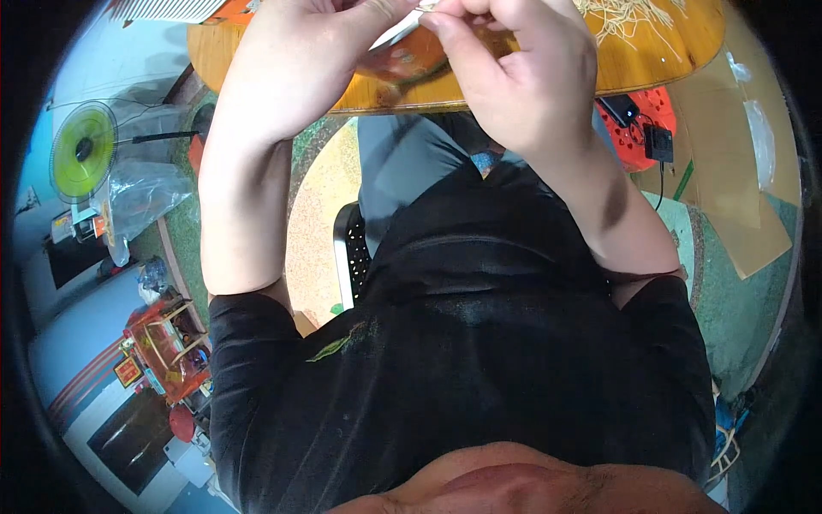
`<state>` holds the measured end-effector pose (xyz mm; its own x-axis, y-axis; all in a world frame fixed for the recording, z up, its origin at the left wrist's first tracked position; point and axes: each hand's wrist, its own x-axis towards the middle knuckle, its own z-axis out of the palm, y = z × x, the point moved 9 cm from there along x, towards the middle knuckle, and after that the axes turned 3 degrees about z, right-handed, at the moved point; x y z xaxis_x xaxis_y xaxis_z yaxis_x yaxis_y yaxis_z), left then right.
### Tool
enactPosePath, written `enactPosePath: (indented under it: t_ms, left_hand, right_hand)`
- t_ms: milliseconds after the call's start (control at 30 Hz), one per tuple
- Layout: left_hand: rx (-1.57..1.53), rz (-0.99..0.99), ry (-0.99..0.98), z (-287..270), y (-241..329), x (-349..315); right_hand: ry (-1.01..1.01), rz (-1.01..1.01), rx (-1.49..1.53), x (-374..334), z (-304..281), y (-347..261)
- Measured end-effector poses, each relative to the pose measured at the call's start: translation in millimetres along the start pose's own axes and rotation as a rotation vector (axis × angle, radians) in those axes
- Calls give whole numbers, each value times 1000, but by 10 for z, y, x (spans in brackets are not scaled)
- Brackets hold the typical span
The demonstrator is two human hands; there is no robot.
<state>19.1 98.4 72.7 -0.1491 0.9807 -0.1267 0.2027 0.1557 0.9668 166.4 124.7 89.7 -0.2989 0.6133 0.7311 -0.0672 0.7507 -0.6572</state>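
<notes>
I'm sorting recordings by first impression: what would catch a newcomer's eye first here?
Probably the left hand and right hand, close together at the top edge by a white piece only partly visible. Next, perhaps, the yellow-green fan at far left, then the tangle of pale strands on the orange-brown table at upper right.

No legible text. Small red-and-yellow sign (128, 371) beside the red-orange shelf (175, 394), far left: markings too small and blurred to read at this res.
</notes>
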Motion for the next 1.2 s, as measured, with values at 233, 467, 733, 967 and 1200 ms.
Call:
enactPosePath:
  t_ms: [233, 467, 733, 967, 1200]
  left_hand:
    - [378, 175, 346, -96, 198, -60]
    - [685, 154, 331, 31, 319, -21]
    - [531, 301, 314, -69, 243, -61]
    - [238, 570, 390, -119, 323, -228]
    - [776, 766, 414, -6, 518, -410]
  right_hand:
    - [19, -149, 553, -156, -26, 183]
    - [47, -456, 533, -214, 133, 321]
    - [-295, 446, 512, -164, 283, 430]
    - [-258, 750, 630, -88, 329, 594]
    - [-190, 931, 634, -88, 302, 677]
